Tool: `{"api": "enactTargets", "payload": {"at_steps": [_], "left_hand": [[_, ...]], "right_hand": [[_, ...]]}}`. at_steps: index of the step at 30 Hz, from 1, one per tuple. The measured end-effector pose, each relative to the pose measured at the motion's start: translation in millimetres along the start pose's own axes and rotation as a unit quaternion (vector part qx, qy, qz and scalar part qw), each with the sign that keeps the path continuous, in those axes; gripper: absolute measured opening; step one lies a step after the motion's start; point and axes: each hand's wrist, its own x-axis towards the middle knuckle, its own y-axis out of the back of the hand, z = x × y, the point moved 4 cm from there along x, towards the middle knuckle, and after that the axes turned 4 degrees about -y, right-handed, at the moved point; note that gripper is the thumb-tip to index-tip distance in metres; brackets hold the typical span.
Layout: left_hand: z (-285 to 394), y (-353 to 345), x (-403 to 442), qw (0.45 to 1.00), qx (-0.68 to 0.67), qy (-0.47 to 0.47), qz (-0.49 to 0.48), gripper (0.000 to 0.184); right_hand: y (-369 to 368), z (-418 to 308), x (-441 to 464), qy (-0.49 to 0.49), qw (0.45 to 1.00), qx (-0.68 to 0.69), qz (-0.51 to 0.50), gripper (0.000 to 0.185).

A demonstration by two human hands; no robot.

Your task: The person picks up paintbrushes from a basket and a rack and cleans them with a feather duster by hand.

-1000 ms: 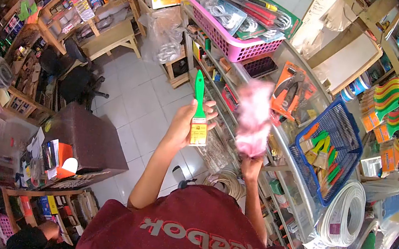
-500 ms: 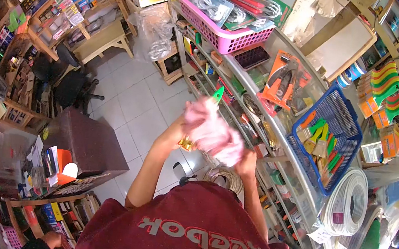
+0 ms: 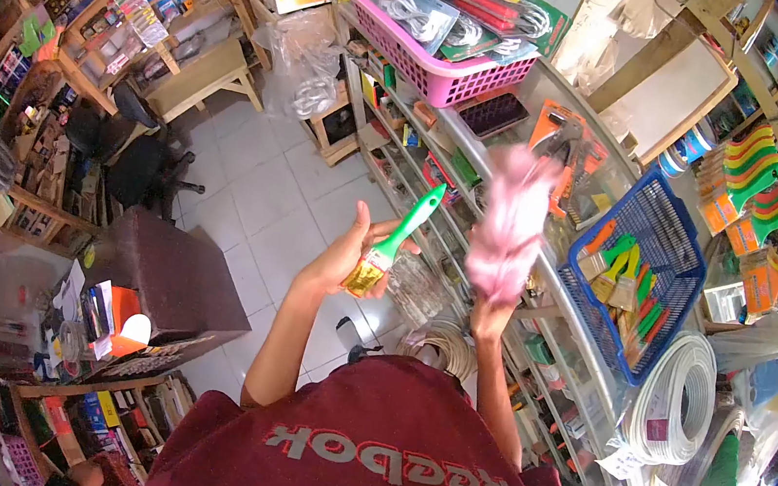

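A paintbrush (image 3: pixel 402 237) with a green handle and a gold-coloured ferrule lies across my left hand (image 3: pixel 340 258). My fingers hold it from behind, with the thumb raised away from the handle, which points up and to the right. My right hand (image 3: pixel 491 320) grips the lower end of a pink cloth (image 3: pixel 510 234), blurred by motion, over the front edge of the glass counter. Cloth and brush are apart. To the right, a blue basket (image 3: pixel 569 311) on the counter holds several more brushes with green, yellow and orange handles.
A pink basket (image 3: pixel 412 64) of packaged tools stands on the glass counter (image 3: pixel 553 265), near a dark phone (image 3: pixel 492 116) and orange-carded pliers (image 3: pixel 558 152). Coiled white cable (image 3: pixel 672 403) sits at right. On the left are a brown desk (image 3: pixel 168 278) and a black chair (image 3: pixel 148 167).
The pink cloth has come off the paintbrush and moved right and up with my right hand. The brush now shows fully in my left hand, which has opened somewhat.
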Motion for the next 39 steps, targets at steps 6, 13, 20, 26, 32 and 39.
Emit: {"api": "enactTargets", "payload": {"at_steps": [6,13,20,26,32,39], "left_hand": [[-2,1,2,0.999,0.022,0.006,0.036,0.083],[-3,8,6,0.994,-0.034,0.019,0.102,0.063],[7,8,12,0.994,-0.083,-0.067,-0.023,0.048],[-1,15,19,0.998,-0.036,-0.015,0.044,0.052],[6,-1,22,0.981,-0.117,-0.014,0.151,0.044],[-4,21,20,0.999,-0.024,-0.039,0.029,0.038]], "right_hand": [[2,-4,13,0.149,0.984,-0.093,0.006,0.022],[7,17,7,0.197,0.931,-0.256,-0.166,0.038],[-3,-1,6,-0.025,0.998,-0.002,0.064,0.019],[-7,-8,3,0.095,0.984,-0.143,-0.038,0.024],[-18,-53,-1,0.265,0.936,-0.184,-0.139,0.020],[3,-2,8,0.057,0.993,0.079,0.067,0.028]]}}
